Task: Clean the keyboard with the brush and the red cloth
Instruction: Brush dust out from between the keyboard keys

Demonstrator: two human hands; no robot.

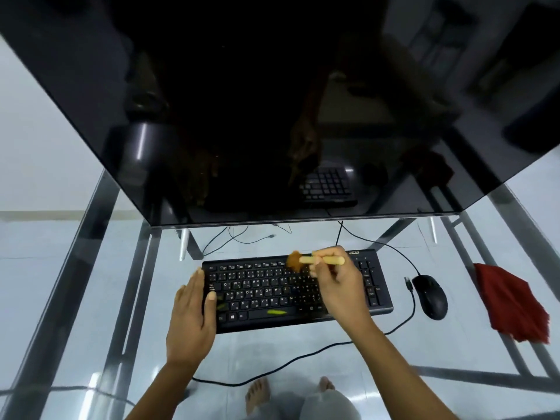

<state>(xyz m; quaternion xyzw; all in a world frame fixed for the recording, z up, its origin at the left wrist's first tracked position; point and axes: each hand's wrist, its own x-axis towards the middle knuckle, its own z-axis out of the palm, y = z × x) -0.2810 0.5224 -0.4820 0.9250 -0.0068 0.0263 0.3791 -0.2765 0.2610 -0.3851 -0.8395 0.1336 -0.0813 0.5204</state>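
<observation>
While pinched between thumb and fingers of the right hand (336,286), the short brush with pale wooden handle and brown bristle tuft (315,260) lies almost level over the back rows of the flat black plastic keyboard (260,291), tuft toward the function keys. Closed around the handle near its middle, with a light grip. Probably very light and stiff in the handle, soft in the bristles; best held near the middle or rear end, so the tuft stays free to flick between keys. Cannot tell if the bristles touch the keys or only hover.

At the left end of the keyboard, the left hand (191,313) flat and open, nothing held, thumb on the outer keys, palm along the edge, apparently to steady the board. A light board on the clear glass table top (272,347) likely to slide when brushed, hence the steadying.

On the space bar, one small yellow-green scrap (276,312); another blurred one near the left thumb. What they are, hard to say.

Right of the keyboard, a black wired mouse (431,297); further right, well apart, the crumpled red cloth (512,304), soft and limp, easy to gather anywhere, not yet in use.

Behind the keyboard, a large dark glossy monitor (272,101), cut off at the top. Right part of the keys hidden under the right hand.
</observation>
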